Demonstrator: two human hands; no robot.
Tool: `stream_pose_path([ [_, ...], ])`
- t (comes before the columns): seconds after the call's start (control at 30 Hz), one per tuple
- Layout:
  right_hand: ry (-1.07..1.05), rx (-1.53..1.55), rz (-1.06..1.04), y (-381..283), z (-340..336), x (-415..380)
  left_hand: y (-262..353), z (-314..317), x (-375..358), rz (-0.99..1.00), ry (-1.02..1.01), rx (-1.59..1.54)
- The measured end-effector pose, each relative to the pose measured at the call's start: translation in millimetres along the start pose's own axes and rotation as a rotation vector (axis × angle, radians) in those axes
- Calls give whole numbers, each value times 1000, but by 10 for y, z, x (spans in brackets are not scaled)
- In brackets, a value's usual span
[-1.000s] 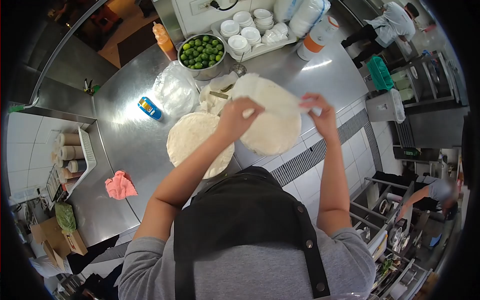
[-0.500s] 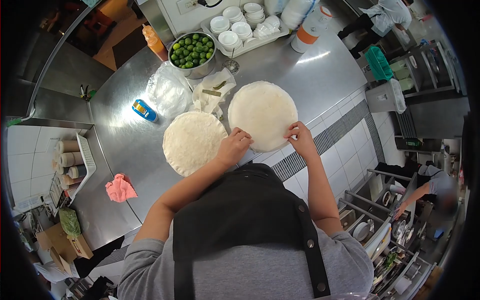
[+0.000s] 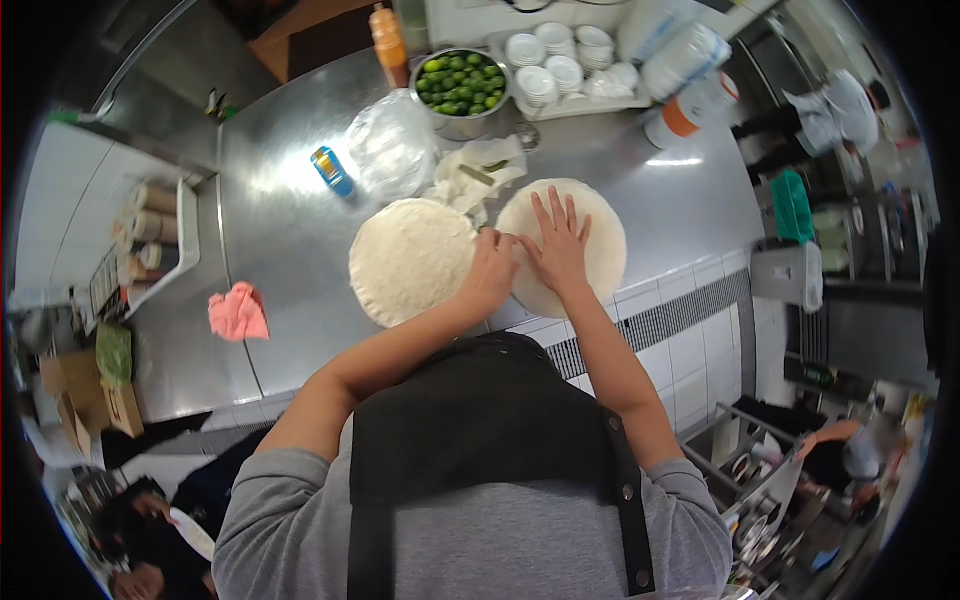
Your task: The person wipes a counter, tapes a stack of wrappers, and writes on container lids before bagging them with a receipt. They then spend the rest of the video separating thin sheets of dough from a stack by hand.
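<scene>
Two pale, flat rounds of dough lie side by side on the steel table [image 3: 290,270]. My right hand [image 3: 562,258] rests flat on the right dough round [image 3: 600,235], its fingers spread and thumb stretched toward my left hand. At that round's left edge, my left hand [image 3: 490,272] has its fingers pinched together on the rim. It also overlaps the right side of the left dough round [image 3: 410,265], which has a crimped-looking edge. Behind them sits a crumpled pale wrapper [image 3: 462,182] with green strips on it.
Beyond lie a clear plastic bag [image 3: 392,145] and a blue tape dispenser [image 3: 331,172]. A metal bowl [image 3: 465,127] of limes, an orange bottle [image 3: 388,45] and a tray [image 3: 590,106] of white cups line the back. A pink cloth [image 3: 238,312] lies left. Co-workers are nearby.
My right hand has gone from pinching the right round's edge to lying flat on its top. My left hand stays at its left edge. The camera view has shifted.
</scene>
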State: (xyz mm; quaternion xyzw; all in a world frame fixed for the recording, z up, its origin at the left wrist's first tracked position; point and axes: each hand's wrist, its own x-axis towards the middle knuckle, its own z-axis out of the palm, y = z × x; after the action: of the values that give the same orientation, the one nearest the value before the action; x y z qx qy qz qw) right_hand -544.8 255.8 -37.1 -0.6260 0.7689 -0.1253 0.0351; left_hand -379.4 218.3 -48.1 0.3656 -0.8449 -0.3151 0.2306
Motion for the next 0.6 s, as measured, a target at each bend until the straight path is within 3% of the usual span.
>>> stream_pose_path([
  [0.03,-11,11,-35,23,50,23,-2,-60,4,-30,22,12],
  [0.1,-80,-93,45,55,123,49,-19,-242,-13,66,-149,-317],
  [0.23,24,-85,23,41,-5,23,-237,-661,-217,51,61,-257],
  [0.4,-107,-85,40,136,100,-21,-837,-1114,-804,-335,396,116],
  [0.43,-115,-99,61,98,92,-5,-971,-1197,-931,-332,388,122],
  [0.5,-166,-106,102,28,107,53,-1294,-1224,-1136,-580,527,147],
  [0.53,-130,-47,149,-44,159,82,-1390,-1246,-1184,-581,525,146],
  [0.6,-94,10,196,-260,199,144,-1560,-1287,-1197,-661,479,-73],
])
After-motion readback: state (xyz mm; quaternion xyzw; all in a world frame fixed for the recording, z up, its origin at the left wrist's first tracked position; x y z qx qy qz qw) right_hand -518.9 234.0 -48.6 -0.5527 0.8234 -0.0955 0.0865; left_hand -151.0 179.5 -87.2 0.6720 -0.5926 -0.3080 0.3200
